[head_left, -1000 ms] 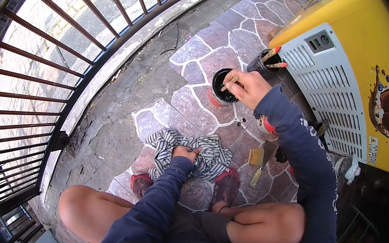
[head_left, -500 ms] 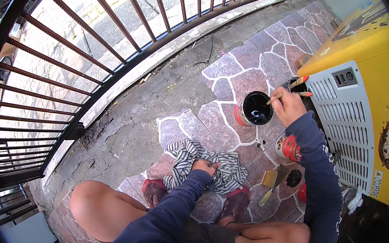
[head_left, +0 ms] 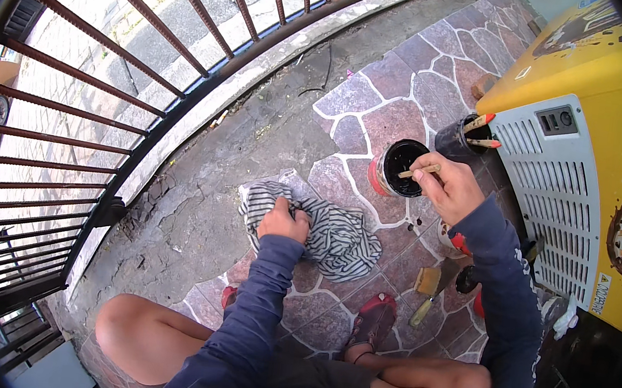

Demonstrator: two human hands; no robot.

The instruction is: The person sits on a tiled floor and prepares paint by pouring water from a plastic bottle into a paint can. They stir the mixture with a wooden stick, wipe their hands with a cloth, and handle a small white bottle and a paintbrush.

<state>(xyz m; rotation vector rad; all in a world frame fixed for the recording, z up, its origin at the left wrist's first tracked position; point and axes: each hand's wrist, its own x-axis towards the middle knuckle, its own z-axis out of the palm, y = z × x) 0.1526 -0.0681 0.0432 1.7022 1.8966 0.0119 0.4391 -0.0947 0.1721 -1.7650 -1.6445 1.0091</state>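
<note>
My right hand (head_left: 452, 188) pinches a thin wooden stick (head_left: 427, 171), its lower end over the mouth of a paint can (head_left: 383, 173) with glossy black paint inside. Whether the stick ends in bristles cannot be made out. On the tiles to the left lies a crumpled black-and-white striped cloth (head_left: 344, 241). My left hand (head_left: 284, 223) is closed on the cloth's left part. Behind the can, a dark pot (head_left: 450, 142) holds two orange-tipped handles (head_left: 479, 123).
A wide brush (head_left: 428, 280) lies on the floor beside a dark round lid (head_left: 467, 279). Another red can (head_left: 460, 244) is partly hidden by my right forearm. A yellow cabinet with a grey vented panel (head_left: 555, 182) stands at right. Metal railing (head_left: 133, 153) curves along the left.
My left hand has moved left and away from me, dragging the cloth along. My right hand has come lower and nearer, with the stick now reaching further over the can.
</note>
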